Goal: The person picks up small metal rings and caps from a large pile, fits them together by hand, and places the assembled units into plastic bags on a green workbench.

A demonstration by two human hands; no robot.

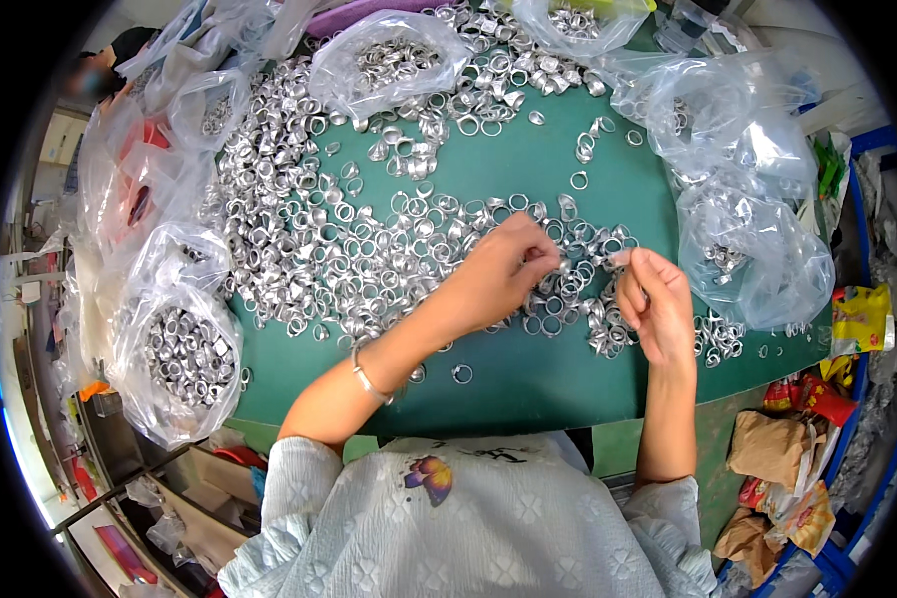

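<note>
A dense spread of silver-coloured metal rings (pixel 359 264) covers the middle and left of the green table (pixel 558 384). My left hand (pixel 508 271) is over the right part of this spread, its thumb and fingers closed in a pinch; what they hold is hidden among the rings. A bracelet (pixel 366 379) circles that wrist. To its right, my right hand (pixel 658 299) is raised with thumb and forefinger pinched together, the other fingers curled. A silver ring appears at those fingertips, small against the rings behind it. More loose rings (pixel 608 329) lie just below and between the hands.
Clear plastic bags of rings stand at the near left (pixel 184 359), the back (pixel 394 65) and the right (pixel 728 244). A few stray rings (pixel 579 180) lie apart at the back right. Paper and plastic packets (pixel 772 448) fill the lower right, beside blue shelving. Another person (pixel 110 70) is at the far left.
</note>
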